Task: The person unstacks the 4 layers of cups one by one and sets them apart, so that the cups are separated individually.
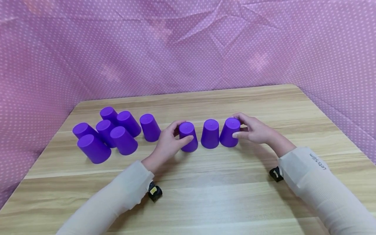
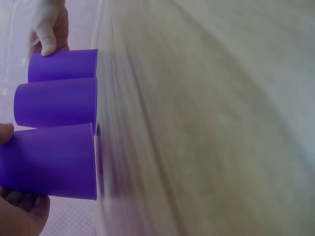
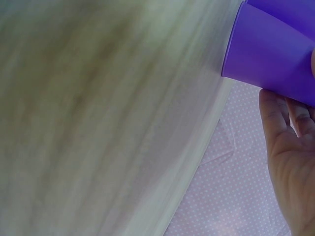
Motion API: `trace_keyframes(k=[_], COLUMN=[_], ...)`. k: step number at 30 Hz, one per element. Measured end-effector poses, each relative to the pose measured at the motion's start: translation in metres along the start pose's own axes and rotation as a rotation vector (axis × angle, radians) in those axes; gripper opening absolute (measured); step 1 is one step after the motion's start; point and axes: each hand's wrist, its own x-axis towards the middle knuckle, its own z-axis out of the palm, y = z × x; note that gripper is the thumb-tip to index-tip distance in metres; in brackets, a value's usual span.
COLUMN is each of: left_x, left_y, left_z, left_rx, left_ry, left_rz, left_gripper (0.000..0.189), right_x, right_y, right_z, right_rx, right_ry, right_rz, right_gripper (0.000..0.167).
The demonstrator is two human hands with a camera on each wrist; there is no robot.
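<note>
Three purple cups stand upside down in a short row near the middle of the table. My left hand (image 1: 169, 141) grips the leftmost cup (image 1: 188, 130) between thumb and fingers. In the left wrist view, a narrow dark gap shows between that cup's rim and the table. The middle cup (image 1: 210, 134) stands untouched, close against the one on its right. My right hand (image 1: 256, 130) holds the right-hand cup (image 1: 227, 133) from its right side, thumb in front and fingers behind. The right wrist view shows this cup (image 3: 268, 54) with fingertips against its side.
Left of my left hand, one purple cup (image 1: 150, 128) stands upside down by itself. Farther left is a cluster of several more inverted purple cups (image 1: 95, 150). The wooden table (image 1: 188, 195) ends at a pink dotted curtain (image 1: 188, 49) behind and at the sides.
</note>
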Motion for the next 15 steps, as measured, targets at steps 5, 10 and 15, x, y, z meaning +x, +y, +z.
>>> trace_keyframes(k=[5,10,15], left_x=[-0.003,-0.006,-0.010], left_y=[-0.001,-0.005,-0.009], left_z=[-0.005,-0.012,-0.019], left_rx=[0.003,0.025,0.026], left_ry=[0.013,0.034,0.046], left_rz=[0.005,0.031,0.045], left_gripper=[0.054,0.053,0.054], right_x=[0.000,0.000,0.000], right_y=[0.000,0.000,-0.001], right_z=[0.000,0.000,0.000], right_rx=[-0.008,-0.009,-0.004], right_ry=[0.001,0.001,-0.002], right_rz=[-0.001,0.000,0.005], right_gripper=[0.044,0.044,0.044])
